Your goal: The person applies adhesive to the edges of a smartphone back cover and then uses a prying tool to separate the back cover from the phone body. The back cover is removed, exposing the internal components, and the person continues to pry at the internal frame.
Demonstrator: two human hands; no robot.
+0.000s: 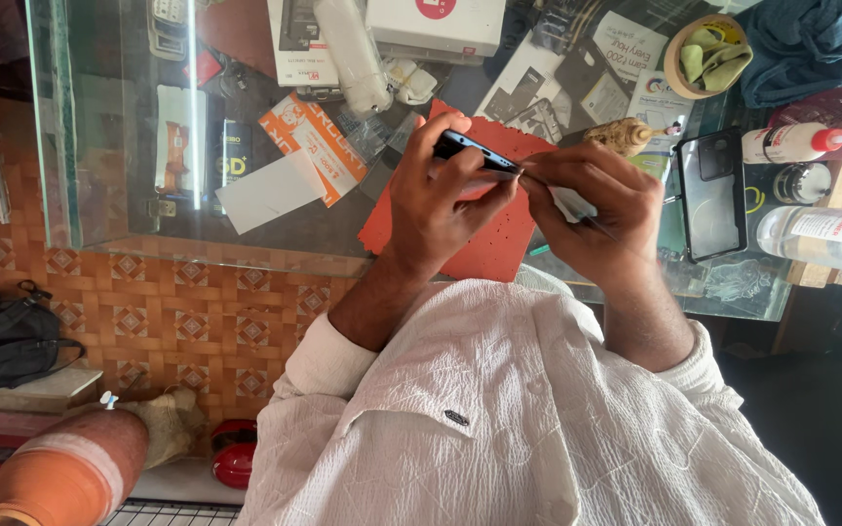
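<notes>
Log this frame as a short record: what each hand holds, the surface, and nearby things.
left hand: grips a dark phone edge-on, held above the counter
right hand: fingers pinch at the phone's end; also holds a thin tool, partly hidden
surface: glass counter
under the hands: red perforated mat
right of hands: clear phone case, white bottle with red cap
clothing: white shirt

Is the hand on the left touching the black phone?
Touching. The head view shows the left hand wrapped around the black phone, with its fingers pressed against the phone's edge and no gap between them.
</notes>
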